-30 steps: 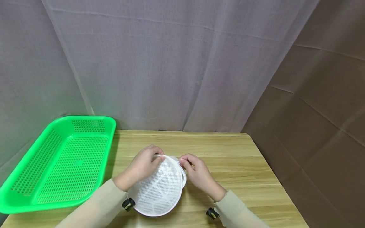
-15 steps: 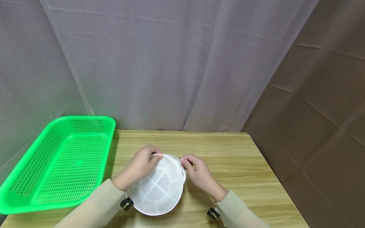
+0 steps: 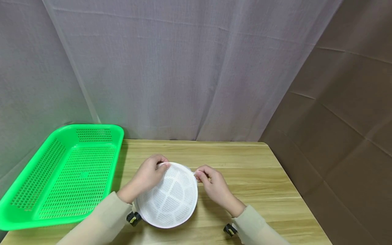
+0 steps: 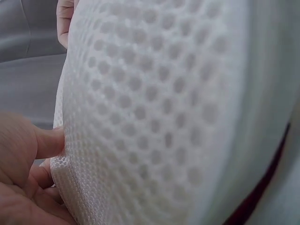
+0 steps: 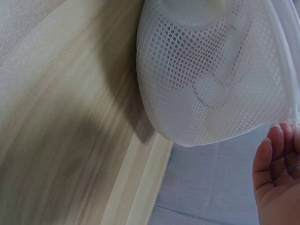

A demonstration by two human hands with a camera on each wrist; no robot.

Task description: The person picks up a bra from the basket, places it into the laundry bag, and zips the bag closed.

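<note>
Mesh laundry bag (image 3: 168,200), white and round-faced, is filling the lower centre of the head view, its near face turning toward the camera and its honeycomb weave showing clearly. Compared with a second ago, the bag is sitting slightly higher in the frame, and the second white rim that was peeking out past its right edge is no longer showing there. The left hand (image 3: 149,174) is lying a little farther left, while the right hand (image 3: 212,184) is staying at nearly the same spot. In my judgement, this shift is drawing the edge tauter between the two hands, making the seam easier to work.

The left hand is clamping the bag's upper-left edge, thumb in front and fingers behind. The right hand is pinching a small white bit at the upper-right edge with thumb and forefinger; whether that is a zip pull is too small to tell.

A green plastic basket (image 3: 118,156) is standing at the left of the frame on the wood-grain table (image 3: 260,190), well apart from the right hand. Neither bag nor basket is showing any brand, label or writing that can be read.
</note>
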